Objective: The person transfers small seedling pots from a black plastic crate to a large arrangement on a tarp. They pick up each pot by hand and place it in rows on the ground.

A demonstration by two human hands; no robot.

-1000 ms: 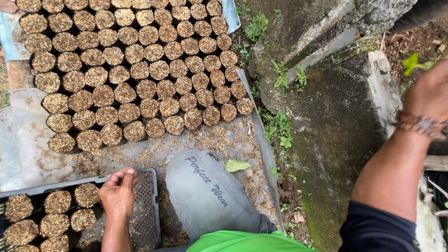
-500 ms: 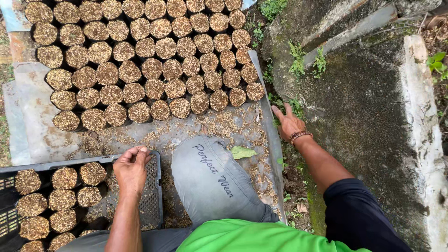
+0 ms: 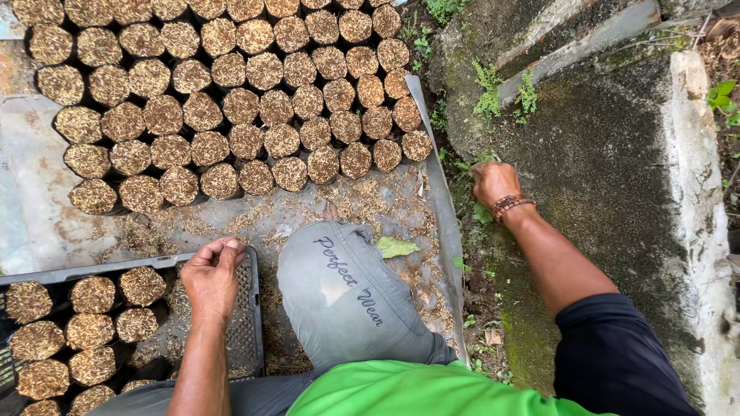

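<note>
Left hand (image 3: 212, 273) at 8 o'clock, fingers curled loosely over rim of black perforated plastic crate (image 3: 248, 323), beside round husk-topped soil-filled seedling bags (image 3: 116, 308). Right hand (image 3: 493, 181) at 3 o'clock, fingers bunched, pinching small green weeds (image 3: 472, 163) by mossy concrete slab (image 3: 609, 169).

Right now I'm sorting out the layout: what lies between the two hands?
In the head view, the person's bent knee in grey trousers, with a green leaf beside it, lies between left hand and right hand.

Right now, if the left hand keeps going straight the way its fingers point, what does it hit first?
The left hand rests on the black crate's rim, fingers curled and pointing up-frame. Straight on lies husk-strewn grey sheet, then probably the nearest row of soil-filled seedling bags. Depth is unclear from above.
</note>
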